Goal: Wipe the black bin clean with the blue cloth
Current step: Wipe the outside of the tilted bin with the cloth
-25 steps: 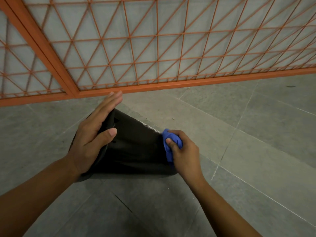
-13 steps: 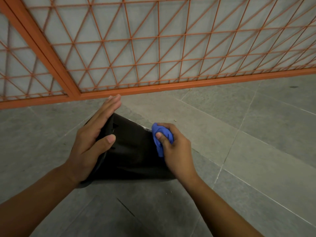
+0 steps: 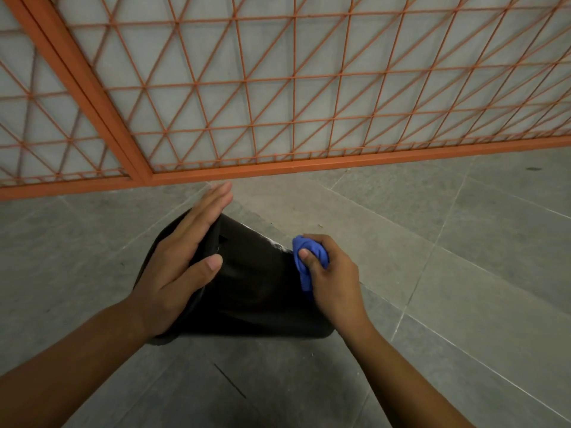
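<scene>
The black bin (image 3: pixel 253 282) lies on its side on the grey floor, its wide rim to the left and its narrower base to the right. My left hand (image 3: pixel 182 261) lies flat over the rim end with fingers stretched out and the thumb on the bin's side. My right hand (image 3: pixel 332 279) is closed around the bunched blue cloth (image 3: pixel 306 261) and presses it against the bin's base end. A pale smear shows on the bin's upper edge near the cloth.
An orange metal lattice fence (image 3: pixel 278 118) with a thick bottom rail (image 3: pixel 309 165) runs across the back, just beyond the bin. Grey floor tiles (image 3: pixel 463 273) with pale grout lines spread to the right and toward me.
My right hand slid the blue cloth up the bin's base end toward its top edge, then slightly back. My left hand has kept its hold on the rim end.
</scene>
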Motion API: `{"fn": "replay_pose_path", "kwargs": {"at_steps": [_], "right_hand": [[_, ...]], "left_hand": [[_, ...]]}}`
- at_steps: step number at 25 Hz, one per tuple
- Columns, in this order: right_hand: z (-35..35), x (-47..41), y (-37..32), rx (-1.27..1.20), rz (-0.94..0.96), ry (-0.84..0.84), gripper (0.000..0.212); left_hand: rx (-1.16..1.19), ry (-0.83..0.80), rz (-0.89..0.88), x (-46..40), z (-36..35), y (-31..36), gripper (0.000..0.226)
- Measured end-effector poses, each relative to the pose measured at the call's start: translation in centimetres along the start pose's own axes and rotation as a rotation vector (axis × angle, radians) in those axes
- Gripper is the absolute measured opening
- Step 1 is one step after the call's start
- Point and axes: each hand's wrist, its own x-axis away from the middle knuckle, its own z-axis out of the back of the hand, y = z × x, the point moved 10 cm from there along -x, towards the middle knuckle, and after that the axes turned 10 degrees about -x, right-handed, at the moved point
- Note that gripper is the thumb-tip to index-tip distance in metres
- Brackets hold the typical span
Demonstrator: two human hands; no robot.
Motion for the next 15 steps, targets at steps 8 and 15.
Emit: {"fn": "replay_pose_path", "kwargs": {"at_steps": [8, 15], "right_hand": [[-1.7, -2.1, -1.6, 0.033, 0.02, -0.056, 0.017], [-3.2, -2.0, -4.1, 0.028, 0.102, -0.146, 0.02]], "left_hand": [[-0.128, -0.011, -0.013, -0.3, 0.4, -0.1, 0.072], [-0.127, -0.023, -0.069, -0.6, -0.1, 0.7, 0.073]]}}
